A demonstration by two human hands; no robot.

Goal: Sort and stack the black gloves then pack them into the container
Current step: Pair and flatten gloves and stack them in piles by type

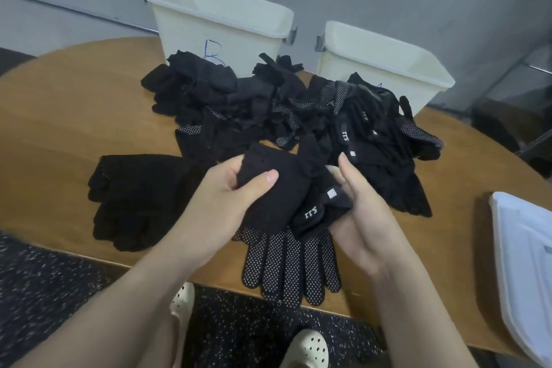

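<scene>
My left hand [236, 197] grips the cuff of a plain black glove [274, 188], thumb on top. My right hand [355, 206] cups a second black glove with a white "5.11" mark [316, 212] from below and from the right. Under both hands lies a dotted-palm glove [289, 266], fingers pointing at the table's near edge. A small stack of plain black gloves [134, 197] lies flat to the left. A big loose heap of black gloves [298, 110] fills the table's middle. Two cream containers stand behind the heap: one marked "B" [215, 24], another [385, 66] to the right.
The round wooden table [59, 116] has its near edge just below my hands. A white lid or tray [525, 260] lies at the right edge. My feet in pale perforated clogs stand on dark speckled floor below. A grey wall is behind the containers.
</scene>
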